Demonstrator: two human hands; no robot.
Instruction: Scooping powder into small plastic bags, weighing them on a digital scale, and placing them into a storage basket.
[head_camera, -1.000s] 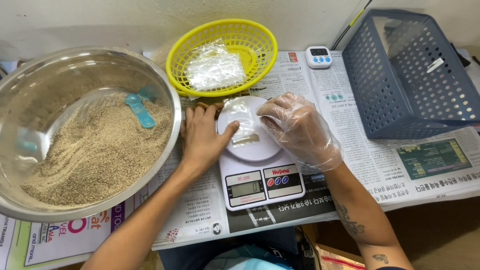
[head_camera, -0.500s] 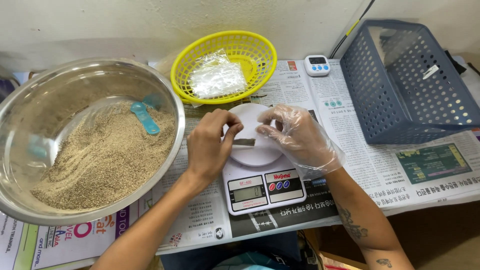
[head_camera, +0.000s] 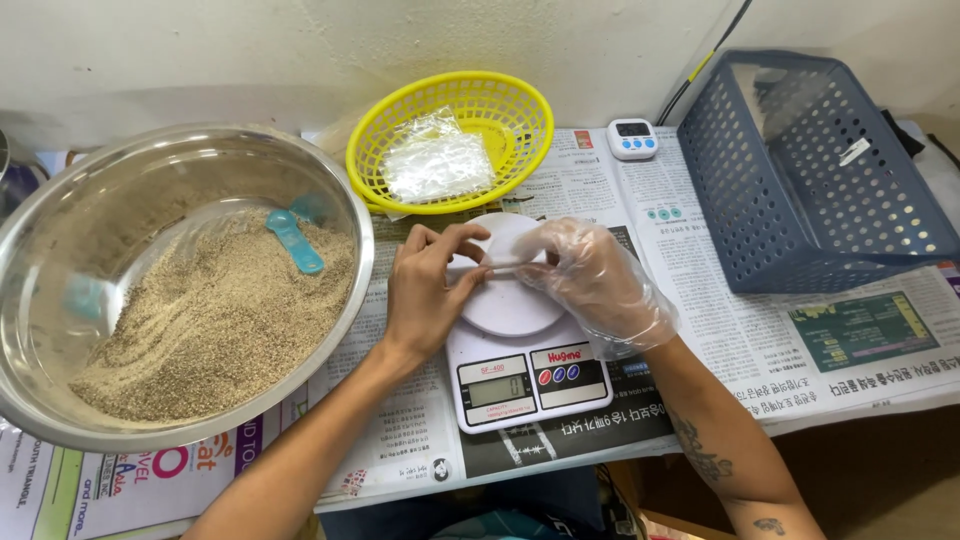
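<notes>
My left hand (head_camera: 425, 285), bare, and my right hand (head_camera: 592, 277), in a clear plastic glove, meet over the round plate of a white kitchen scale (head_camera: 520, 375). Between their fingertips they pinch the top edge of a small clear plastic bag (head_camera: 505, 265), held flat above the plate. What the bag holds is hidden by my fingers. To the left stands a large steel bowl (head_camera: 60, 210) with tan grain (head_camera: 215, 320) and a blue scoop (head_camera: 295, 240) lying on the grain.
A yellow mesh basket (head_camera: 520, 115) with several clear bags (head_camera: 435, 160) sits behind the scale. A small white timer (head_camera: 632, 138) lies beside it. A blue perforated crate (head_camera: 800, 170) stands at the right. Newspaper (head_camera: 850, 340) covers the table; the wall is close behind.
Both hands have drawn together over the scale plate and now pinch the bag's top edge; a second ago they lay looser around the bag on the plate.
</notes>
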